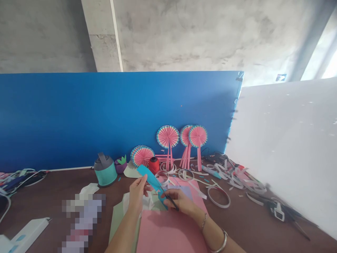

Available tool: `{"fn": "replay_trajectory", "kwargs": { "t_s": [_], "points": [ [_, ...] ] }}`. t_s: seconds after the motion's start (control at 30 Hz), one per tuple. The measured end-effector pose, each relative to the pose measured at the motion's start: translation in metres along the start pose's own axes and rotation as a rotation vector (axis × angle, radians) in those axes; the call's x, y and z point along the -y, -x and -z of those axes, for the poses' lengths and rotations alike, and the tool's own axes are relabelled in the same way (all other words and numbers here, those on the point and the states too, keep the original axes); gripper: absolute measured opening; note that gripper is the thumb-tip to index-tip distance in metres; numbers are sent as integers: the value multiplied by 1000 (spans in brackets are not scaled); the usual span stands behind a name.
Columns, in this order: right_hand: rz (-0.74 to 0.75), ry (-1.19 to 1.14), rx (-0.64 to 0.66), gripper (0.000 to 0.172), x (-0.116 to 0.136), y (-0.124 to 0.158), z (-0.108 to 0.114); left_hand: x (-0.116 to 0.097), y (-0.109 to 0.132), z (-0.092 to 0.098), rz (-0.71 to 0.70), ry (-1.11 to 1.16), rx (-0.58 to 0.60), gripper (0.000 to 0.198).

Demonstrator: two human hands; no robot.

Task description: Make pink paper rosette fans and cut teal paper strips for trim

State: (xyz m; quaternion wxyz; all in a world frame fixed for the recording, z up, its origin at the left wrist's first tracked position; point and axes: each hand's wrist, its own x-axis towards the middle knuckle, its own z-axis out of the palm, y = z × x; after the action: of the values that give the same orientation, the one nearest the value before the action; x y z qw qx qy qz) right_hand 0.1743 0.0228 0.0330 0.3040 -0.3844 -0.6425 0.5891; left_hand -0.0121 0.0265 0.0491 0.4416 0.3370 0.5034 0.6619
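Note:
My left hand (137, 195) pinches a strip of blue paper (148, 175) and holds it up over the table. My right hand (178, 202) grips small scissors (168, 197) whose blades meet the lower end of the blue strip. Both hands hover above a large pink sheet (168, 232) with a pale green sheet (117, 218) beside it.
Pink pleated paper fans (167, 137) (197, 136) (142, 155) lean on the blue board (79, 116). A teal tape dispenser (105, 170), a red thread spool (154, 164), tape rings (218, 196), paper scraps (237, 175) and a glue gun (279, 211) lie around. A white board (289, 140) stands right.

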Motion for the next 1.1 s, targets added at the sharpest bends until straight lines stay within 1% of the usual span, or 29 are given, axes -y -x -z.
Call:
{"fn": "replay_trajectory", "kwargs": {
  "t_s": [0.17, 0.27, 0.7, 1.1],
  "points": [
    [41, -29, 8, 19, -9, -3, 1, 0, -1, 0, 12, 12, 0, 45],
    [42, -22, 11, 19, -12, -5, 2, 0, 0, 0, 8, 9, 7, 44],
    [4, 3, 32, 24, -8, -4, 4, -2, 2, -1, 17, 21, 11, 44],
    [2, -27, 34, 22, -6, -3, 2, 3, -2, 1, 13, 12, 8, 46]
  ]
}}
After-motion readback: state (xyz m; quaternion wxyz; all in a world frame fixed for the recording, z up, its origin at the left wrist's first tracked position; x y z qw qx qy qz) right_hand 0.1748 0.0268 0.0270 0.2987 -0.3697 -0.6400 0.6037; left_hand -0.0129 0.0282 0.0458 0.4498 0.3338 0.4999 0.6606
